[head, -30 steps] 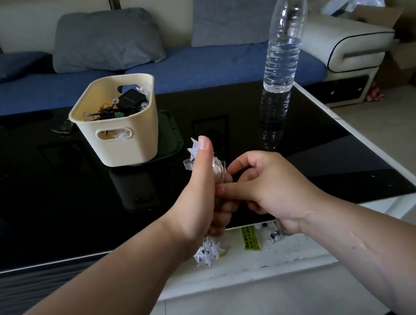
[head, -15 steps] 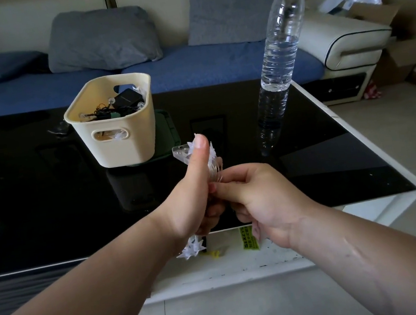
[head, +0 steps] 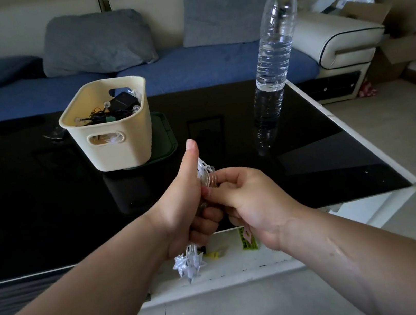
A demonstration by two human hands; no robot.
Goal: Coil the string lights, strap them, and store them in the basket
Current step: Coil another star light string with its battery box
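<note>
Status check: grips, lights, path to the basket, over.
Left grip holds the coiled lights, thumb up. Right grip pinches the bundle. Basket ahead-left on table, path open; bottle stands off right.

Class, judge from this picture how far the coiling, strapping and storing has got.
Done: the clear star-shaped string lights are coiled into a bundle in the grip of the left hand. In hand: the right hand pinches the bundle's middle; no strap is visible. Left: storing it in the cream plastic basket.
</note>
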